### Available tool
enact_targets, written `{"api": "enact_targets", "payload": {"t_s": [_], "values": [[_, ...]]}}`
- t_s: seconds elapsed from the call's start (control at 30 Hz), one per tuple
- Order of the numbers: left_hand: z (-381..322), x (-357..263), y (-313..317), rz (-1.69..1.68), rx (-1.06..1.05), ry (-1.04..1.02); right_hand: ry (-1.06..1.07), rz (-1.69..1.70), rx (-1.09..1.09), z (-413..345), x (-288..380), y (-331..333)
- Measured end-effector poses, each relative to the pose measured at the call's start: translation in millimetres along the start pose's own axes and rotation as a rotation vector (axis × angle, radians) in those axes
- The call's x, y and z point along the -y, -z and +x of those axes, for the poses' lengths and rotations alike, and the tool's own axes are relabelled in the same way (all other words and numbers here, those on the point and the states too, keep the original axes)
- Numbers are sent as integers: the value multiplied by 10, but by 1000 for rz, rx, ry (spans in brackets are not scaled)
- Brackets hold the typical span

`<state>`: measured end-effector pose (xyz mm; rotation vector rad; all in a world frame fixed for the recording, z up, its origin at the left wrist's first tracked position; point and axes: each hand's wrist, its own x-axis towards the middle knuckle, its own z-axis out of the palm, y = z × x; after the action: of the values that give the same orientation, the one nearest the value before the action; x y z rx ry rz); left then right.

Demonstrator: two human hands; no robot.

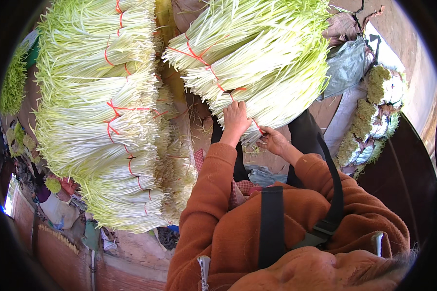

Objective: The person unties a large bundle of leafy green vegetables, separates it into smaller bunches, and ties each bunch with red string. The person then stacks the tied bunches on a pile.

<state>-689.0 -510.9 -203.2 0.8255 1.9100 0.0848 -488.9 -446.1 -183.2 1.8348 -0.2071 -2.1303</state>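
Note:
A bundle of pale, green-tipped leafy stalks, perhaps blanched chives [280, 105], lies before me with its cut ends towards my hands. My left hand [236, 118] presses on the white stalk ends, fingers bent over the edge. At the bundle's near corner, my right hand [273, 140] pinches a red tie [258, 127] between thumb and fingers. More tied bundles [247, 43] lie against this one, farther from me. Red ties cross their white ends. The underside of the held bundle is hidden.
A high stack of similar tied bundles [102, 109] stands on the left. Grey plastic sheeting [344, 67] lies at the right, beside several smaller bundles [362, 120]. Far left are more greens [12, 83] and a pale sack [60, 211]. A brick wall [58, 254] runs along the lower left.

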Motion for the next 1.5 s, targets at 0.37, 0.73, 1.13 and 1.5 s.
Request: {"api": "enact_targets", "payload": {"t_s": [0.37,0.73,1.13,1.5], "values": [[210,-69,358,-368,414,14,73,-80,-254,-754,251,-484],[-125,-1098,630,-1736,980,65,406,200,17,-1978,930,-251],[-847,-2183,1718,-1790,1037,-240,886,182,210,-4130,1427,603],[-718,-1788,1057,-2034,927,80,368,28,166,-2983,1266,-108]]}}
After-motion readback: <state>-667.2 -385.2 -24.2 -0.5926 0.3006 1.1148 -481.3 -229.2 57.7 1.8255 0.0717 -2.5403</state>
